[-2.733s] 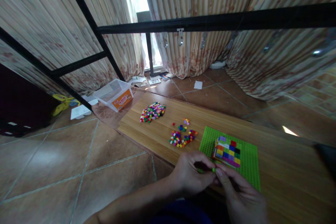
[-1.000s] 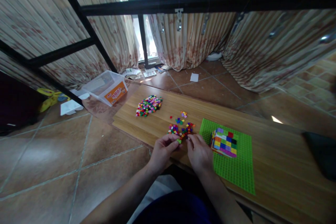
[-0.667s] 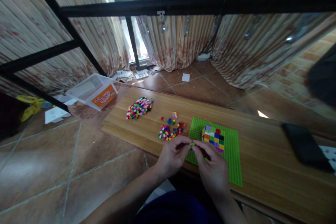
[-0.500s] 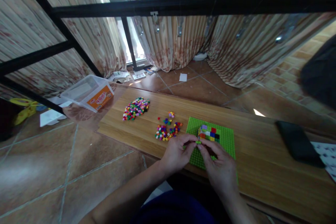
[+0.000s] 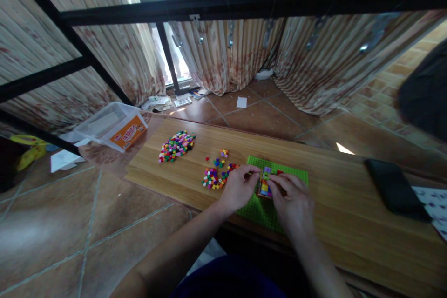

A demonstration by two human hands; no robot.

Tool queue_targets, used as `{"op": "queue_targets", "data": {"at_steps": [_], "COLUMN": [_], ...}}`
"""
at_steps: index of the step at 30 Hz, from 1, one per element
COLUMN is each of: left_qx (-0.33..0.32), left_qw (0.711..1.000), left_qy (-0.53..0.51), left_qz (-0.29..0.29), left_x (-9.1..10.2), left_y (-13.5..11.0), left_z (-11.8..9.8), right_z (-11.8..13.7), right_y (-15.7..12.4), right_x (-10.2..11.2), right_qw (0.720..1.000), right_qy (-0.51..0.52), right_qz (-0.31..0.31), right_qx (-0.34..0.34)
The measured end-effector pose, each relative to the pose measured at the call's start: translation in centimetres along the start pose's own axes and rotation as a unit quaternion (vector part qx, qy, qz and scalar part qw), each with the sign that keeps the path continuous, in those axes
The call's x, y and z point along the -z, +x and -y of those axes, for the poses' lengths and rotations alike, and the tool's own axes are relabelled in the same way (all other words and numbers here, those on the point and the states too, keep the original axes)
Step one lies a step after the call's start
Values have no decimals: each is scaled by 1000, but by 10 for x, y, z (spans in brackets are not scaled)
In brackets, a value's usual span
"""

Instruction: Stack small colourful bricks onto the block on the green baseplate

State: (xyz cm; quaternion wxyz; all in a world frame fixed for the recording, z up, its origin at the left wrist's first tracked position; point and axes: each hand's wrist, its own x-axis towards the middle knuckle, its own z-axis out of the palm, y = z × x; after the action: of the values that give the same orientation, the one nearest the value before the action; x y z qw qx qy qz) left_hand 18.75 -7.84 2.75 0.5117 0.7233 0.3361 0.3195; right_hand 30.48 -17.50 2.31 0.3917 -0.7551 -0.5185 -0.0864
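A green studded baseplate [image 5: 260, 216] lies on the wooden table, with a block of colourful toy bricks [image 5: 264, 188] built up on it. My right hand [image 5: 293, 202] is over the baseplate, thumb and fingers pinching a small light-green brick [image 5: 266, 175] at the top of the built block. Much of that block is hidden under this hand. At the block's left side, my left hand [image 5: 240, 188] has its fingers curled together, the fingertips close to the bricks. What is between them, if anything, is too small to make out.
Left of the baseplate lie a small group of loose bricks [image 5: 213, 179] and a larger brick pile [image 5: 177, 145]. A clear plastic box [image 5: 104, 123] stands beyond the table's left end. A dark phone-like object [image 5: 394, 188] and a patterned sheet [image 5: 431, 202] are at the right.
Both hands have moved forward a little from the near part of the baseplate, up to the built block. The light-green brick has gone with them, from between both hands to the right fingertips.
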Motion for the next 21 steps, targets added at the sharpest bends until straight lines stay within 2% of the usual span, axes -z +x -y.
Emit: {"op": "queue_targets", "data": {"at_steps": [9, 21], "left_qx": [40, 53], "left_qw": [995, 995], "left_qy": [-90, -82], "left_qz": [31, 8], "left_x": [-8, -12], "left_y": [5, 8], "left_z": [1, 4], "right_z": [1, 2], "right_y": [2, 2], "right_x": [-3, -4], "right_qw": [999, 998], "right_qy": [24, 39], "right_qz": [-10, -26], "right_qx": [-44, -46]}}
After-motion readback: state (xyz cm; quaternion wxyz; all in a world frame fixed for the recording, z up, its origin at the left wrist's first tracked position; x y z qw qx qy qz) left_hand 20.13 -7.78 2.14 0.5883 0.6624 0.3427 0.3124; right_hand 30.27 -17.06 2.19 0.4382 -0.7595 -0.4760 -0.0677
